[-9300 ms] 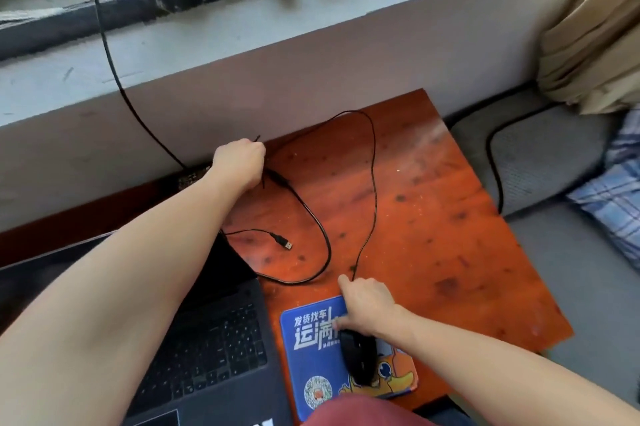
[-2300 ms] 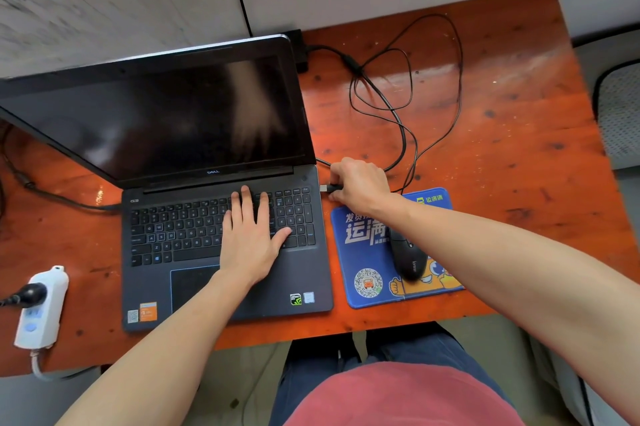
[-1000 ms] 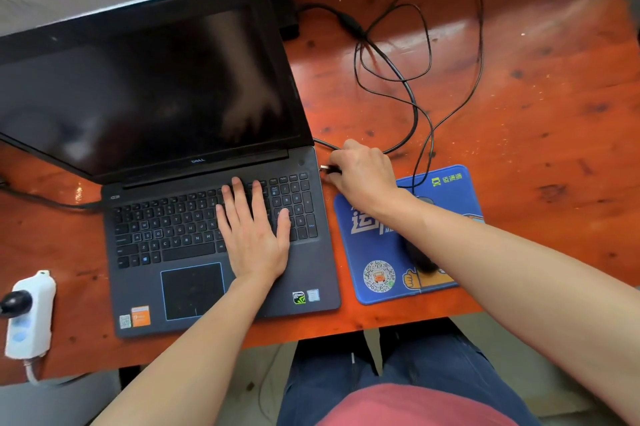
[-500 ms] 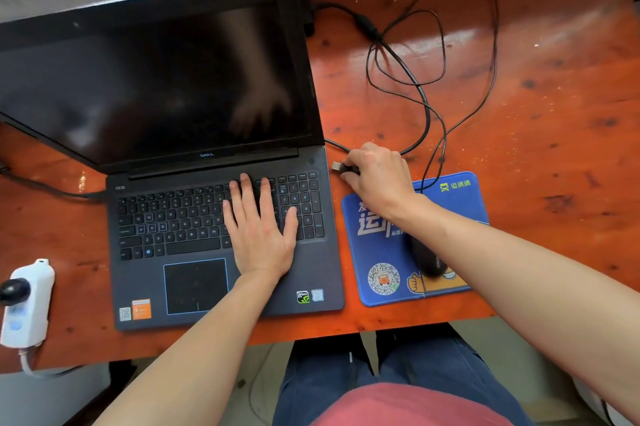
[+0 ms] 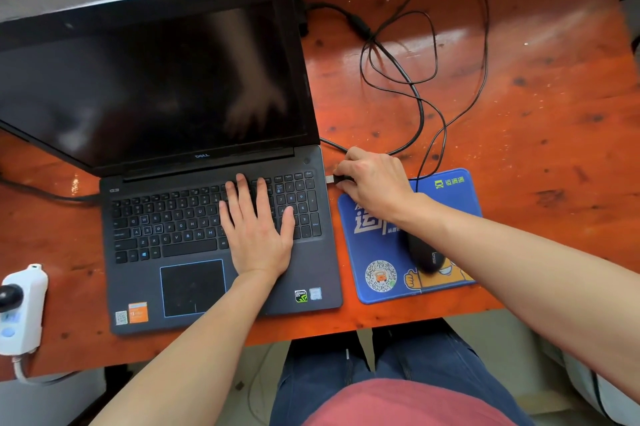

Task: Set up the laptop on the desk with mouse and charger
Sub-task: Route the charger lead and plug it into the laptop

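An open dark laptop (image 5: 194, 224) with a black screen sits on the orange wooden desk (image 5: 540, 134). My left hand (image 5: 258, 229) lies flat on the right part of its keyboard, fingers apart. My right hand (image 5: 372, 181) pinches the mouse's USB plug (image 5: 331, 179), its metal tip just off the laptop's right edge. The black mouse (image 5: 423, 254) rests on a blue mouse pad (image 5: 374, 252), partly under my right forearm. The mouse cable (image 5: 481, 44) loops over the desk behind. A thicker charger cable (image 5: 401, 70) runs from the black brick (image 5: 300, 9) behind the screen.
A white power strip (image 5: 21, 307) with a black plug lies at the desk's left front edge. Another dark cable (image 5: 45, 191) runs along the desk to the laptop's left side. A grey wall stands behind the desk. My knees are below the front edge.
My right hand has held the USB plug at the laptop's right edge throughout, shifting it slightly along the side. My left hand has stayed flat on the keyboard.
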Demonstrator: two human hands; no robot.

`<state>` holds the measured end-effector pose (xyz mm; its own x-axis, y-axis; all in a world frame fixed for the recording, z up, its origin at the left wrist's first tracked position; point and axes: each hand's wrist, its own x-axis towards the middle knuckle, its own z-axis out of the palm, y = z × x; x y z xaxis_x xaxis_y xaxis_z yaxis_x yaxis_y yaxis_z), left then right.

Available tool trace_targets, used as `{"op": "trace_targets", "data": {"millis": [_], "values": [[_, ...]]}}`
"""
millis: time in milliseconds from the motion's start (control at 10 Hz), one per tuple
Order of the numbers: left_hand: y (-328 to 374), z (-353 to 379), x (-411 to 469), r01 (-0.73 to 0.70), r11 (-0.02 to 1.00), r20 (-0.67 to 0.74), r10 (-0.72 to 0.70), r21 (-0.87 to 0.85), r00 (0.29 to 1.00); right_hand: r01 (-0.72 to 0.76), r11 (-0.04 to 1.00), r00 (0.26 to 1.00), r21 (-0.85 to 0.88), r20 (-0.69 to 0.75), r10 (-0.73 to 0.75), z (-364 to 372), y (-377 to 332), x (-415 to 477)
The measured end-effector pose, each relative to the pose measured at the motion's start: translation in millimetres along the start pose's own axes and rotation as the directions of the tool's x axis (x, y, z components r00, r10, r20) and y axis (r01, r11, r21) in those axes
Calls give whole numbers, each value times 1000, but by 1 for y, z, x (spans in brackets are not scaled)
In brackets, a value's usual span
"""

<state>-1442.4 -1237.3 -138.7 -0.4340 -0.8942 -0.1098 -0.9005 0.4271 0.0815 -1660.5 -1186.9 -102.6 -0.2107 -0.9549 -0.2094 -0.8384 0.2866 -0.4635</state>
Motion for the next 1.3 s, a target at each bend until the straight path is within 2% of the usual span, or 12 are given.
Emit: {"op": "trace_targets", "data": {"millis": [100,400,500,600,700,900,1000,1100,1300], "values": [[0,1,0,1,1000,-3,-1,0,1000,-11,998,1000,57,-19,12,1,2,0],[0,3,1,-3,1000,-6,3,4,1000,-23,997,999,79,-26,25,7,3,0],[-1,2,1,-3,1000,-2,3,12,1000,0,998,999,64,-32,2,5,3,1],[1,1,0,-1,1000,2,1,15,1000,32,998,999,-60,-40,-35,3,3,0],[1,-1,1,3,1000,3,-3,11,1000,-32,997,998,-64,-53,29,-1,5,1],[1,0,0,-3,1000,-8,3,-6,1000,-111,988,993,108,46,106,-8,7,9],[1,0,1,-4,1000,-9,4,-3,1000,-50,991,999,120,13,49,-9,9,10],[0,1,0,-1,1000,-9,1,-4,1000,-6,1000,1000,15,-24,7,-7,9,10],[0,2,0,-1,1000,-8,1,-10,1000,-73,991,997,115,21,71,-5,9,10]]}}
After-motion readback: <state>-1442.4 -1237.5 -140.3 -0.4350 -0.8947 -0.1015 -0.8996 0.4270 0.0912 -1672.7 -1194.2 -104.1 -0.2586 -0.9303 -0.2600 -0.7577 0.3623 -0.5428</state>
